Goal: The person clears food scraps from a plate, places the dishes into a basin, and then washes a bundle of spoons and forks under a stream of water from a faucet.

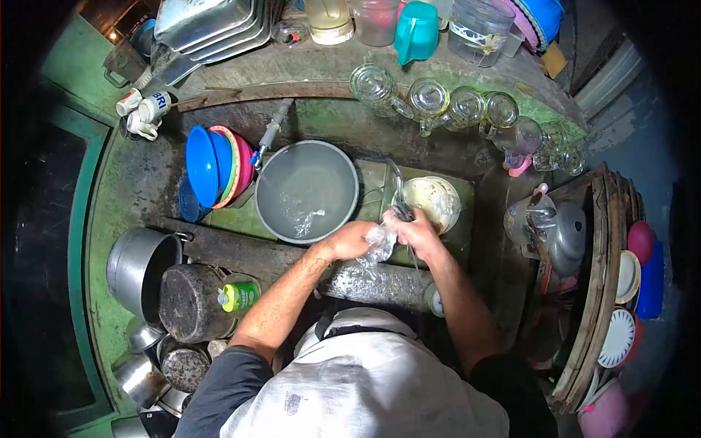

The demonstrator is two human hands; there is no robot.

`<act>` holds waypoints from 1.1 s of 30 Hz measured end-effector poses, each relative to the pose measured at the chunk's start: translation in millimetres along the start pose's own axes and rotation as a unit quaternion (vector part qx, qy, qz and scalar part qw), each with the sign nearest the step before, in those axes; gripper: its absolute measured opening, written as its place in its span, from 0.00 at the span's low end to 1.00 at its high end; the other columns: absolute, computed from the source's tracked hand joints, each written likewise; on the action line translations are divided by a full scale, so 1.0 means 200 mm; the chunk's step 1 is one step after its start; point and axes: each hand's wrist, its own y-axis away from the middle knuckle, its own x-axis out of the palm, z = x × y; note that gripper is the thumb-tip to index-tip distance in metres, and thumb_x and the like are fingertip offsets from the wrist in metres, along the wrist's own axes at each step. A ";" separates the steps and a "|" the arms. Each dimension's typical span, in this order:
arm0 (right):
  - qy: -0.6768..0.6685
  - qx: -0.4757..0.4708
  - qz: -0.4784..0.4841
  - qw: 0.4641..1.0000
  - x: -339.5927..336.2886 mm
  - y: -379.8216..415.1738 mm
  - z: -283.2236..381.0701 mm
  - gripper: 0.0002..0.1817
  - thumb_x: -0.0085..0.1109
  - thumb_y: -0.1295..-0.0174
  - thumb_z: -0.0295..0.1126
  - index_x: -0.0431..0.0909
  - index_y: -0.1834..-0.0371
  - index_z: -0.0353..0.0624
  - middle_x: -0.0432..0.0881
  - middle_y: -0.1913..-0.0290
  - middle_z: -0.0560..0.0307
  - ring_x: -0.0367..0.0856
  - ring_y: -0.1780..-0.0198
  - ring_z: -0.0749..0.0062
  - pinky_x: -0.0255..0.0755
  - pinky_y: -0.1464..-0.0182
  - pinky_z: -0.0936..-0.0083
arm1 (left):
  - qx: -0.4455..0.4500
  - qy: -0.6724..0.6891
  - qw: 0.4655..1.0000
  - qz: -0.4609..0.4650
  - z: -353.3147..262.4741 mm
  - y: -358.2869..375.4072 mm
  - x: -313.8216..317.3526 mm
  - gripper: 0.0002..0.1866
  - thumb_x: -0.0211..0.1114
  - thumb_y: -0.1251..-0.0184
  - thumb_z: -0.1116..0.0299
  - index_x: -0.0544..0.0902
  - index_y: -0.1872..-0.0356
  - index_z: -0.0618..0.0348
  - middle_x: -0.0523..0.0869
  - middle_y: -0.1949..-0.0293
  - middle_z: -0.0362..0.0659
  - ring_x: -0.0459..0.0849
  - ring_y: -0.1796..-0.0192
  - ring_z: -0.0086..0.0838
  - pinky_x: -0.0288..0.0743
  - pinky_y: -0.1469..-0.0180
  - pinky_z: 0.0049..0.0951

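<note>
My left hand (352,241) is closed on a clear, wet piece (381,242), perhaps glass or plastic, held over the ledge of the wash basin. Dark-handled utensils (399,201) are gripped in my right hand (416,232), right beside it. Behind my right hand stands a white bucket (432,203) with residue inside. To the left of the hands, a grey tub (307,191) holds water, with a tap (267,139) at its upper left edge. Water wets the stone ledge (372,285) below my hands.
Stacked coloured basins (208,166) lean left of the tub. Glass mugs (428,96) line the back ledge. Large pots (139,266) and a green soap bottle (239,296) are at left. A wooden rack (595,292) with plates stands at right.
</note>
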 end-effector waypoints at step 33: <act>0.199 -0.216 -0.177 0.939 0.00 0.05 -0.37 0.07 0.61 0.42 0.24 0.73 0.65 0.38 0.80 0.68 0.58 0.74 0.73 0.77 0.70 0.67 0.77 | -0.165 0.634 0.732 -0.187 0.20 0.03 0.13 0.12 0.57 0.40 0.79 0.79 0.55 0.63 0.85 0.63 0.45 0.85 0.65 0.28 0.82 0.64 0.27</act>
